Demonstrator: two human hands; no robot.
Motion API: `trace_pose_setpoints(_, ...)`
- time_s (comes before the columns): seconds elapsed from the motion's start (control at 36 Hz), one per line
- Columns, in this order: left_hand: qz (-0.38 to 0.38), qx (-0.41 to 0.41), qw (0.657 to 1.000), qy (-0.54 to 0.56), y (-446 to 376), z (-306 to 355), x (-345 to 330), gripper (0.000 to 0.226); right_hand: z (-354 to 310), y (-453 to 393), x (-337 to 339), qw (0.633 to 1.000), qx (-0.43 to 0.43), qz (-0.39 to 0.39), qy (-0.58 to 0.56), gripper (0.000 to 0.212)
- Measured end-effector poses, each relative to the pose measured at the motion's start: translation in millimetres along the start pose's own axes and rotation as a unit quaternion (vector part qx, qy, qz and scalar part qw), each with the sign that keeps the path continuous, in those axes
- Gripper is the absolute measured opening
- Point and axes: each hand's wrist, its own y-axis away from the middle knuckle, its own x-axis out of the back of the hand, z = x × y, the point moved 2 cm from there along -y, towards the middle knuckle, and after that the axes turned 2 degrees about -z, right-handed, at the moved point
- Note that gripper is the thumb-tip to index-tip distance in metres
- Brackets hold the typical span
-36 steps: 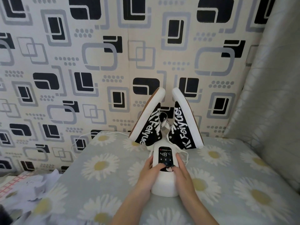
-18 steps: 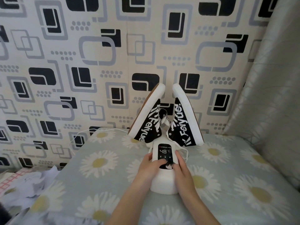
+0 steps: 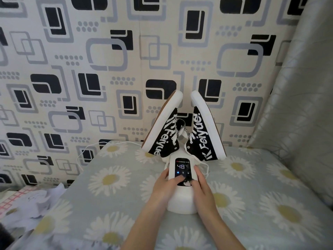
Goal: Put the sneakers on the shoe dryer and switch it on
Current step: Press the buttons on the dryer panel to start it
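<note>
A white shoe dryer (image 3: pixel 181 201) stands on the daisy-print surface (image 3: pixel 111 179). Its black control panel (image 3: pixel 182 166) is lit and reads 48°C, with a small blue light below the digits. Two black sneakers with white soles sit upside down on its arms, toes up: the left sneaker (image 3: pixel 163 131) and the right sneaker (image 3: pixel 205 130). My left hand (image 3: pixel 166 184) clasps the dryer's left side, its thumb on the lower panel. On the other side, my right hand (image 3: pixel 201 184) rests along the dryer with fingers stretched out.
A white power cord (image 3: pixel 93 147) runs from behind the dryer off the left edge. A patterned wall (image 3: pixel 108 69) stands close behind the sneakers. A grey curtain (image 3: pixel 302 98) hangs at the right. Crumpled white fabric (image 3: pixel 27 201) lies at the lower left.
Both hands stay on the dryer. My left thumb has slid slightly across the lower panel, and a blue light now shows under the digits. The display still reads 48°C.
</note>
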Motion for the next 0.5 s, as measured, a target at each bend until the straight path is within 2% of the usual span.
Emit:
trace_pose_setpoints(0.25,-0.013,-0.001,1.000,-0.028,3.4,0.4,4.7,0.043,-3.0,1.9,0.6,1.000,0.006,0.002,0.004,0.051)
trace_pose_setpoints(0.5,0.003,-0.001,0.999,-0.045,7.1,-0.2,5.6,0.026,-2.9,1.7,0.8,1.000,0.010,0.004,0.007,0.051)
